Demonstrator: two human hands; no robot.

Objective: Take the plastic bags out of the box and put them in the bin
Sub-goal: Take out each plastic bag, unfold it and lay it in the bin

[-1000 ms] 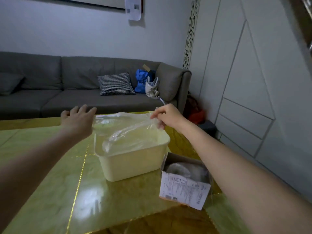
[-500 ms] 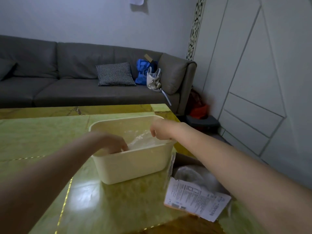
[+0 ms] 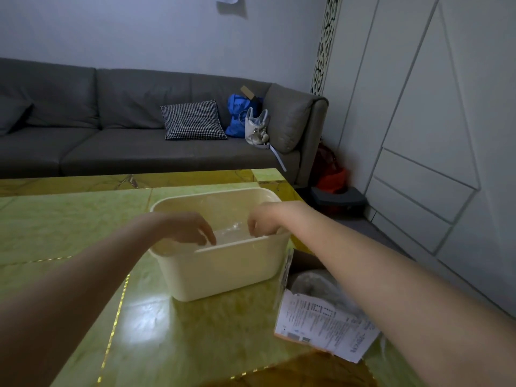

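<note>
Both grips in bin (image 3: 223,263) | plastic bag (image 3: 233,233): clear, crumpled, glossy

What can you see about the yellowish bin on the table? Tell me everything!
The bin is a cream-coloured, rounded rectangular tub that looks like smooth plastic. It stands upright and open-topped on the green table. Clear plastic bag lies inside. The left hand and right hand both reach in over its near rim.

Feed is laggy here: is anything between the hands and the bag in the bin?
Nothing visible. Both the left hand and the right hand reach over the bin's open rim, right at the clear plastic bag inside.
</note>
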